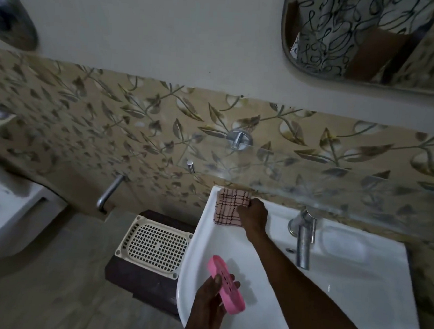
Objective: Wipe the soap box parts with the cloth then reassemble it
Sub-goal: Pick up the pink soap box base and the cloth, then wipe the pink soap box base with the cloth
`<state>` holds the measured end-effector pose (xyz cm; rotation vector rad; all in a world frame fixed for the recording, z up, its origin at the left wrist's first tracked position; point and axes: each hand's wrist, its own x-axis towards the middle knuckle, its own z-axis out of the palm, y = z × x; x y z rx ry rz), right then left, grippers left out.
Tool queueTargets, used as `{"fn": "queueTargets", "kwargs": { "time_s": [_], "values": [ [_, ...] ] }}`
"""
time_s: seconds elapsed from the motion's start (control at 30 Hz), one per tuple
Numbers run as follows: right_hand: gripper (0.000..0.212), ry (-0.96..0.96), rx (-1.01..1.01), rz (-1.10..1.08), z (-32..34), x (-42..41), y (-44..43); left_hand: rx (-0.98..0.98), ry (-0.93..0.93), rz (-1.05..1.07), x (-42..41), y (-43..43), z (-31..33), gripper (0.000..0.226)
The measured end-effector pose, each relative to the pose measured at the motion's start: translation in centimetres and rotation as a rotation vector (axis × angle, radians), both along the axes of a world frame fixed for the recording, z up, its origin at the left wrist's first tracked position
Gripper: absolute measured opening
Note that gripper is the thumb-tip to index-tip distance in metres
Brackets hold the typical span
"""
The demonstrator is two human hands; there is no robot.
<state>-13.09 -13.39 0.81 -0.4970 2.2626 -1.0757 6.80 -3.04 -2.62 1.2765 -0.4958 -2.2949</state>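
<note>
L hand (210, 301) grips pink soap box part (226, 285) over sink (355, 284).
R hand (253, 214) pinches checked cloth (230, 206) (sink's back corner); wiping, reassembly look undone.

You're working in dim, flat light. The white washbasin (355, 284) is brightest, and the pink soap box part (226, 285) throws a soft shadow on it. Faint glare streaks the glass shelf (336, 175). The edges bow and blur, worst at the far left.

Dim bathroom. Plain wall (168, 23) above, leaf-pattern tiles (112, 123) below. Mirror (368, 39) upper right; glass shelf (311, 174) under it. White sink (355, 284) with chrome tap (303, 242). Left of sink, cream grid tray (156, 246) on dark stool (139, 282). Grey floor (54, 269).
</note>
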Motion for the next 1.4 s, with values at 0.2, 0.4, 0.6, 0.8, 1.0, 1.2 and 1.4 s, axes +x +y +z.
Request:
{"fn": "queueTargets", "kwargs": {
  "time_s": [0.2,0.4,0.6,0.8,1.0,1.2,1.4],
  "values": [
    [0.028,0.018,-0.241,0.125,4.6,-0.7,6.2,0.035,0.163,0.12,-0.4,-3.8,4.4,0.108],
    [0.036,-0.33,-0.43,-0.045,10.0,0.7,15.6,-0.006,0.305,-0.022,-0.9,-6.6,10.1,0.073],
    [0.013,-0.508,-0.679,-0.262,13.1,2.5,20.6,-0.022,0.331,-0.219,-3.2,-6.3,13.4,0.065],
    [0.034,-0.79,-0.726,-0.265,14.4,1.4,22.3,-0.034,0.229,-0.336,-5.2,-4.2,15.7,0.06],
    [0.044,-1.076,-0.938,-0.337,14.9,0.6,25.1,-0.108,0.255,-0.415,-5.1,-3.8,16.8,0.07],
    [0.034,-0.759,-0.828,-0.256,17.3,0.1,26.2,-0.107,0.232,-0.537,-6.5,-3.3,19.0,0.083],
    [0.034,0.303,-0.602,-0.025,20.0,0.9,24.3,-0.058,0.197,-0.687,-8.6,-2.5,19.8,0.073]
  ]
}}
